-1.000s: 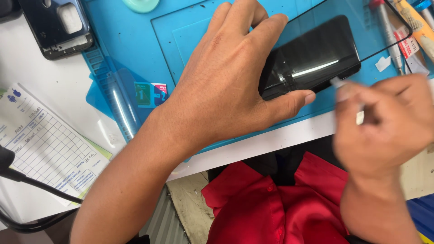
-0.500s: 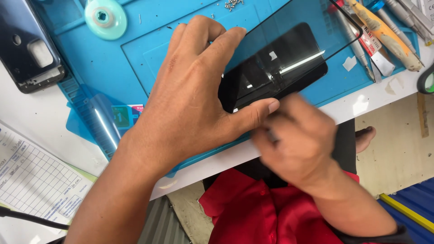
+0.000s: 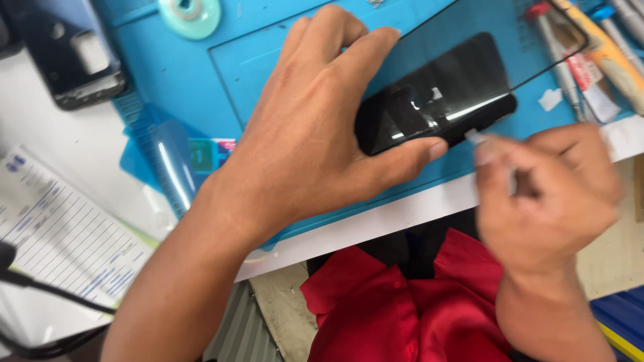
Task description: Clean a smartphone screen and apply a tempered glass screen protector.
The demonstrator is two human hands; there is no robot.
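A black phone [image 3: 443, 94] lies screen up on a blue work mat [image 3: 201, 74] at the table's front edge. My left hand [image 3: 315, 127] lies over the phone's left end, fingers along its far side and thumb pressed on its near edge. My right hand [image 3: 547, 191] is off the table edge to the right, blurred, pinching a small pale sliver [image 3: 473, 136] whose tip is at the phone's near right edge.
A black phone frame [image 3: 80, 60] lies at the upper left. A teal round disc [image 3: 190, 13] sits at the mat's far edge. Several pens and tools [image 3: 590, 47] lie at the right. A printed form [image 3: 60, 234] and a black cable [image 3: 47, 288] are at the left.
My right hand has drawn away to the right from beside my left thumb. The left hand keeps its hold on the phone. The view has shifted slightly.
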